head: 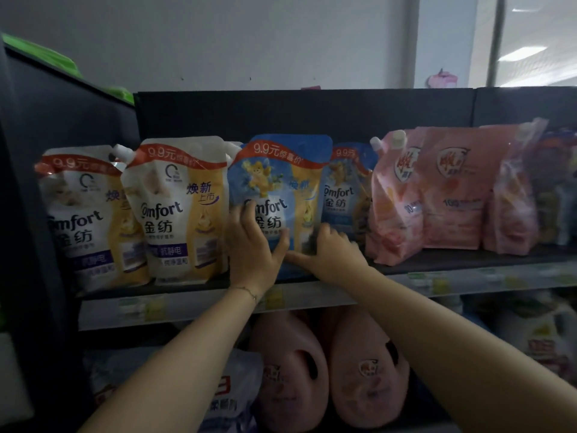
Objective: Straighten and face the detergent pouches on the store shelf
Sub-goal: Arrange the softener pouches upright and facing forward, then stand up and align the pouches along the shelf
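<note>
On dark shelf board (pixel 468 260): we log one blue plastic pouch (pixel 281 182), upright, mid-row.
Room: white wall (pixel 218 42) behind.
Writing: "Comfort", "9.9".
Left hand (pixel 249 248): grasps pouch's left edge.
Right hand (pixel 331 250): grasps its lower right.

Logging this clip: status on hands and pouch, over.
Left hand grips blue pouch at lower left edge, right hand at lower right. Pouch roughly upright, label out. White pouch and rear blue pouch crowd its sides.
</note>
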`<state>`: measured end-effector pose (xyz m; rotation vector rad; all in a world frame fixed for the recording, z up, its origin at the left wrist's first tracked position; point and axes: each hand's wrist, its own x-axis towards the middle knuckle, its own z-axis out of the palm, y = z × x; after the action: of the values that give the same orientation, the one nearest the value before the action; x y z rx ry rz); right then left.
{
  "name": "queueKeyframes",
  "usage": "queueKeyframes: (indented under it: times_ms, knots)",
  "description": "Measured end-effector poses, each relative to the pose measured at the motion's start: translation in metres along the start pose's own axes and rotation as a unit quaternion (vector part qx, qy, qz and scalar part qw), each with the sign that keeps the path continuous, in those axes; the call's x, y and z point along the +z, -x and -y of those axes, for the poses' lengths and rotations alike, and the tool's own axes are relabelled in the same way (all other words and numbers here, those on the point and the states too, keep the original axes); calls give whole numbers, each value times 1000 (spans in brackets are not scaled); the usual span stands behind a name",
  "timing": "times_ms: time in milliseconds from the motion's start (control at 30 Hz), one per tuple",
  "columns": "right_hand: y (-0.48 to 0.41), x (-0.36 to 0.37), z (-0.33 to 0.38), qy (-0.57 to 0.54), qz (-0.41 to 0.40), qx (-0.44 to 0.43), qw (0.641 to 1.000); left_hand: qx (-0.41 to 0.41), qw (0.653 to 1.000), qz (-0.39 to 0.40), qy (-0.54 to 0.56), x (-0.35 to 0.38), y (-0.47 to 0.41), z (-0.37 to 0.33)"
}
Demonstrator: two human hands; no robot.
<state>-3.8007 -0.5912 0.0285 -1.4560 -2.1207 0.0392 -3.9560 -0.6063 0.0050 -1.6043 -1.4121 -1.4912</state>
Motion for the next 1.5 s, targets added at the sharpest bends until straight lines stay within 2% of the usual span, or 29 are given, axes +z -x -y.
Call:
queueKeyframes:
  times_ms: [167,300,367,467,567,867,1100,1300,1433,1500]
  knots:
    - [6,-19,-8,67,-39,-45,996,104,994,17,-18,3,-1,-20]
    - [13,-33,-11,85,-81,-64,991,199,977,78,13,11,-2,-36]
    - [14,-41,-16,92,-79,-54,991,205,970,117,52,15,-6,-45]
    - [15,-51,-28,75,-80,-16,994,186,963,168,98,20,-13,-57]
    - [19,-55,-44,44,-85,21,995,179,959,193,103,26,-16,-68]
    - [29,-54,-87,22,-103,105,989,114,924,340,134,52,3,-91]
    - [37,-64,-102,12,-102,122,987,78,924,338,163,67,1,-103]
    - [30,-76,-125,32,-111,135,984,-38,917,333,216,87,-9,-123]
    - [20,-79,-146,41,-95,136,985,-115,905,348,216,109,-14,-127]
    - [15,-81,-158,48,-81,131,987,-146,891,345,256,121,-18,-130]
